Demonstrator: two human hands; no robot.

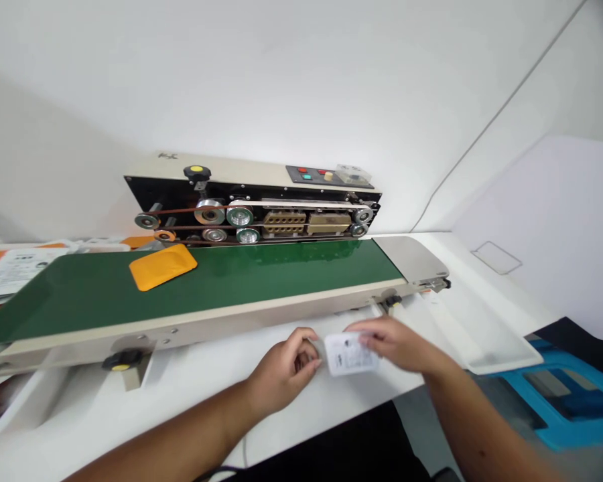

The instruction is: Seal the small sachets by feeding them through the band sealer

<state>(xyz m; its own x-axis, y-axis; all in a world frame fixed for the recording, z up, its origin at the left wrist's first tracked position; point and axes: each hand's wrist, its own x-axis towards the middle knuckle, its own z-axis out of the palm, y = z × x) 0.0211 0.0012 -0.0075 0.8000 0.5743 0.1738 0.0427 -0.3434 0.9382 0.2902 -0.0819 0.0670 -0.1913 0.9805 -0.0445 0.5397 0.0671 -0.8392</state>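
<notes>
In front of the conveyor's near side, my right hand (389,341) pinches a small white packet (349,355) with rounded corners and dark print, by its right end. The packet is tilted toward me over the white table. My left hand (287,368) is beside its left edge, fingers curled toward the thumb. Whether those fingers touch the packet or hold something small cannot be made out. An orange packet (163,266) lies flat on the green conveyor belt (261,278), left of the middle.
Behind the belt stands a band sealing machine (261,201) with pulleys and switches. Orange packets and a printed sheet (25,268) lie at the left. A white tray (482,335) is at the right, above a blue plastic stool (563,395). A black knob (125,360) sticks out below the conveyor.
</notes>
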